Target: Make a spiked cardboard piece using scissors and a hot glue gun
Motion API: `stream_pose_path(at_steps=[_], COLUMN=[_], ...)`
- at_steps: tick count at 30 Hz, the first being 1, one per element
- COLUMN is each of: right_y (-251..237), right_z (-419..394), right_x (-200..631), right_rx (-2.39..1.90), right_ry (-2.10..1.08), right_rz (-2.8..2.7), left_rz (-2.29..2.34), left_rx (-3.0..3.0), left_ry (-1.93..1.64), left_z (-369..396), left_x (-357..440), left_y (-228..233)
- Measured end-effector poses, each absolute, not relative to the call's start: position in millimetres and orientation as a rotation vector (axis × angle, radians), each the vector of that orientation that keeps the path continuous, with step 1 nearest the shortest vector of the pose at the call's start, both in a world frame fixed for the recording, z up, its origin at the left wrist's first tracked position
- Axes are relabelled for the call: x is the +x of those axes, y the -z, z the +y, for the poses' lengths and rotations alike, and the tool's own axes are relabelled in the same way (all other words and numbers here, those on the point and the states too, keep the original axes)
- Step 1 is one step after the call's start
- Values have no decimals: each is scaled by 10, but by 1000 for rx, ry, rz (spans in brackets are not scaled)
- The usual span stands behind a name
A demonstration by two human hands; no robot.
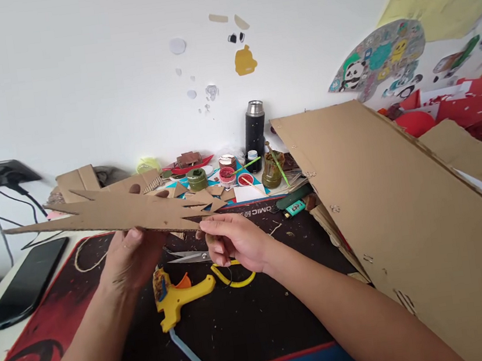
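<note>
A flat piece of cardboard (139, 210) with jagged, spiky ends is held up above the desk mat. Its long points reach to the left, with shorter notched points on the right. My left hand (129, 255) grips it from below, thumb on the near edge and fingertips showing over the far side. At its right end, my right hand (237, 239) pinches a lower point between thumb and fingers. Below the hands lie a yellow glue gun (180, 296) with a glue stick (189, 353) poking out, and scissors (193, 257) with yellow handles.
A large cardboard sheet (399, 184) leans over the right side. Paint jars (197, 179), cardboard scraps and a black thermos (255, 132) line the wall. A phone (27, 283) lies left, near a power strip (0, 173) with cables. Small debris dots the mat (259, 330).
</note>
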State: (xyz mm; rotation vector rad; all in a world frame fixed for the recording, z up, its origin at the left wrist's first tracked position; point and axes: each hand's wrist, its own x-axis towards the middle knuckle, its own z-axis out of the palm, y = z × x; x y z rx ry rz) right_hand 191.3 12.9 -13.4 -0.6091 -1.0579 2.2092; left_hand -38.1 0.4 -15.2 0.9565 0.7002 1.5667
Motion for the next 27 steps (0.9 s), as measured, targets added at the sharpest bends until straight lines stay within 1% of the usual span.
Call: stream_pose_path(at_steps=[7,12,27], right_y=[118,131,108], right_z=[116,113,113], right_x=[1904,1888,1888], right_rx=[-629,-698,-706], right_ry=[-2111,-2028,-1991], right_rz=[-1126,-1127,-1116], left_rz=[811,891,885], left_rx=[830,739,774], left_ry=[-1704,-1738,-1695], left_z=[28,35,20], left_x=[-239,-190,-142], left_y=[51,27,32])
